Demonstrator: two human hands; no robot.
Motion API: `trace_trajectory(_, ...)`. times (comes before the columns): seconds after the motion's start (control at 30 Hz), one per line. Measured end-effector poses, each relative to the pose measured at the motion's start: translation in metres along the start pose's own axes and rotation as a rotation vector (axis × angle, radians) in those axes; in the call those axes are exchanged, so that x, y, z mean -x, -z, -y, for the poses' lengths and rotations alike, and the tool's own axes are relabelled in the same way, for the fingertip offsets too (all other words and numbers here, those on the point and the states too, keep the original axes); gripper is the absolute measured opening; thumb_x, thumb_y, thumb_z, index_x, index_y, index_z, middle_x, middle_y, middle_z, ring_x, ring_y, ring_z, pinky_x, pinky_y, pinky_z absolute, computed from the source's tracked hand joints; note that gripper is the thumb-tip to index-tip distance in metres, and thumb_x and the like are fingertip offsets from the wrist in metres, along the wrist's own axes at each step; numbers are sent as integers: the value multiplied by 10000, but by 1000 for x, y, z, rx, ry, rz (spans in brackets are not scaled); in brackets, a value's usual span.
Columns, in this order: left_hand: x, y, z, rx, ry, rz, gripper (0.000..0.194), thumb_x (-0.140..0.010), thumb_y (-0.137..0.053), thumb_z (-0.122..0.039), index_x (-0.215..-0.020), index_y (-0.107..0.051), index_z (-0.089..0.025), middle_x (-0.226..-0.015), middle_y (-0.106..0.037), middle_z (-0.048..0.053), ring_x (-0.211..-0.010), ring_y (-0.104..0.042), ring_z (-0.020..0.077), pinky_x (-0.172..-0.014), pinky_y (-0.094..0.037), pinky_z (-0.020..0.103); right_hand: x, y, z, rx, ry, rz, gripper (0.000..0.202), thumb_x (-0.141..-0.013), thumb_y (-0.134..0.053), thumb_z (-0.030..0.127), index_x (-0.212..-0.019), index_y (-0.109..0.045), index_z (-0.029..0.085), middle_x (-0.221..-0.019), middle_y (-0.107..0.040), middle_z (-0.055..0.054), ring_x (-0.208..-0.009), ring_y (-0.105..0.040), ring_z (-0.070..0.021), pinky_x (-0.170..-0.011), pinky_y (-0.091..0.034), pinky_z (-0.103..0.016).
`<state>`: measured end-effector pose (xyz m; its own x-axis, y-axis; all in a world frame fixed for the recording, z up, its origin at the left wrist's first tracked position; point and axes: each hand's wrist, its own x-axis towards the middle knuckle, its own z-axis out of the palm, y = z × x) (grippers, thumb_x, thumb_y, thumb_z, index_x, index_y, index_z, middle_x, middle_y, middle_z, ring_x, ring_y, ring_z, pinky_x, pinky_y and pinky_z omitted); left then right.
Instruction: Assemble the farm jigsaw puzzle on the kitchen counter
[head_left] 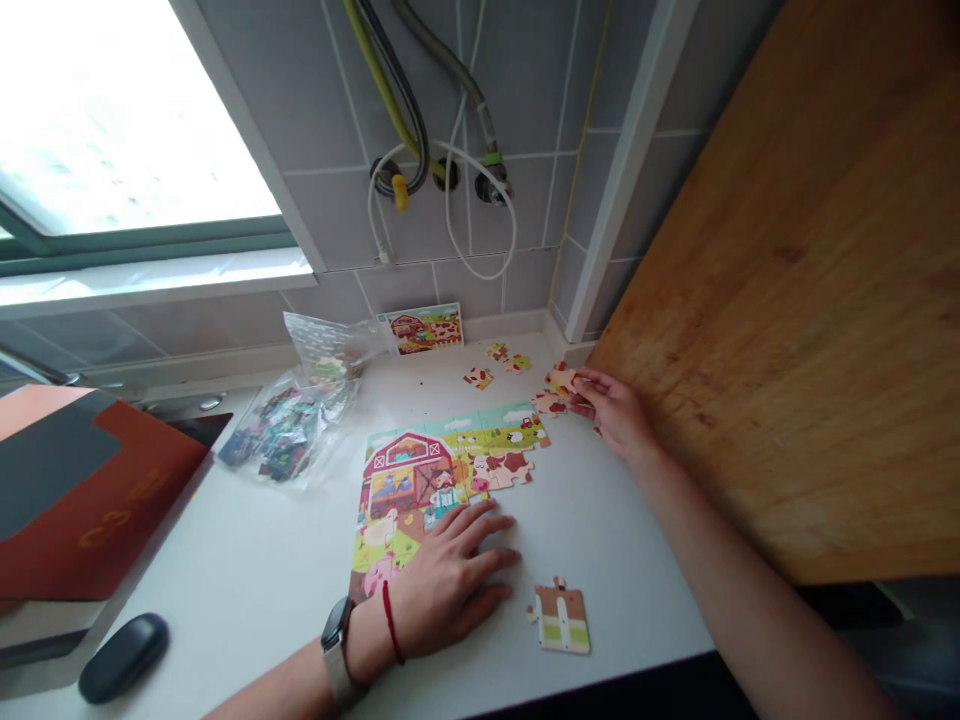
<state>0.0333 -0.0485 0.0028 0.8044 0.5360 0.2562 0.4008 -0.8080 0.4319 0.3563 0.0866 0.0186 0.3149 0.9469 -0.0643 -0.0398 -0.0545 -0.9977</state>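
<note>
My left hand lies flat with fingers spread over the lower right of a partly joined farm jigsaw puzzle, hiding some of it. A barn, a farmer and a cow show on the joined part. At the right, my right hand pinches a puzzle piece between thumb and fingers, just above another brown-and-white piece on the table. Several loose pieces lie farther back. Near the front edge rests a joined block of pieces, brown, white and green, apart from the puzzle.
A picture card leans against the tiled wall. Clear plastic bags of pieces lie at the left, beside an orange-and-grey box. A black mouse-shaped object sits front left. A wooden panel bounds the right side.
</note>
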Motion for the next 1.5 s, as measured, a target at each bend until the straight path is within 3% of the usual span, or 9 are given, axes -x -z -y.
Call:
trace_trajectory(0.1, 1, -1, 1, 13, 3, -19, 292, -1002, -631, -266, -1291, -676, -255, -1490, -596, 93, -1453, -484, 328, -1187, -459, 545, 0, 0, -3, 52, -17, -85, 514, -771, -800, 362, -1231, -593, 263, -1111, -723, -60, -681, -730, -167, -584, -623, -297)
trace_trajectory(0.23, 2, -1, 1, 27, 1, -38, 285, -996, -637, -276, -1277, -687, -264, -1482, -609, 73, -1420, -519, 317, -1187, -457, 521, -3, 4, -15, 396, 36, -110, 574, -786, -740, 470, -1282, -565, 240, -1280, -667, -130, -580, -667, -136, -448, -524, -264)
trace_trajectory(0.4, 2, -1, 1, 1, -25, -93, 275, -983, -629, -223, -1249, -695, -252, -1438, -640, 68, -1387, -548, 299, -1189, -442, 474, -5, 2, -22, 576, 242, -27, 440, -778, -720, 547, -1040, -683, 196, -1037, -738, -124, -771, -693, -237, -628, -580, -347)
trace_trajectory(0.53, 2, -2, 0, -7, -44, -137, 193, -978, -636, -230, -1158, -705, -240, -1370, -672, 63, -1346, -577, 302, -1161, -447, 464, 8, -12, -17, 664, 369, 97, 412, -881, -636, 596, -990, -706, 205, -1054, -751, -134, -822, -701, -257, -789, -586, -416)
trace_trajectory(0.7, 3, -3, -3, 49, -134, -197, 95, -979, -614, -216, -1021, -698, -226, -1236, -733, 47, -1293, -615, 282, -1093, -472, 423, 8, -50, -4, 893, 461, 287, 412, -938, -559, 544, -1039, -727, 182, -1057, -728, -139, -882, -694, -254, -831, -582, -397)
trace_trajectory(0.87, 4, -3, -2, 82, -182, -224, 73, -950, -629, -194, -967, -687, -234, -1105, -766, 48, -1181, -665, 255, -968, -515, 381, -34, -111, 1, 1056, 432, 406, 465, -804, -747, 486, -1168, -727, 198, -1247, -687, -143, -995, -688, -259, -978, -537, -427)
trace_trajectory(1.03, 3, -4, 2, 65, -161, -206, 72, -965, -638, -199, -902, -664, -223, -997, -760, 45, -1050, -687, 242, -904, -523, 366, -71, -148, -7, 1139, 359, 417, 367, -673, -863, 418, -945, -749, 198, -1073, -733, -113, -1026, -688, -270, -981, -517, -398)
trace_trajectory(1.17, 3, -7, 3, 61, -167, -231, 75, -956, -667, -219, -883, -659, -233, -936, -746, 39, -988, -683, 233, -857, -523, 362, -84, -148, -15, 1143, 303, 398, 252, -707, -788, 351, -897, -729, 196, -929, -752, -64, -889, -710, -231, -864, -555, -348)
trace_trajectory(1.5, 2, -12, 5, 126, -184, -284, 54, -924, -725, -191, -919, -682, -223, -925, -752, 31, -923, -683, 229, -812, -504, 357, -88, -145, -10, 1033, 359, 353, 502, -587, -864, 354, -1052, -771, 189, -902, -790, -81, -802, -723, -256, -857, -578, -405)
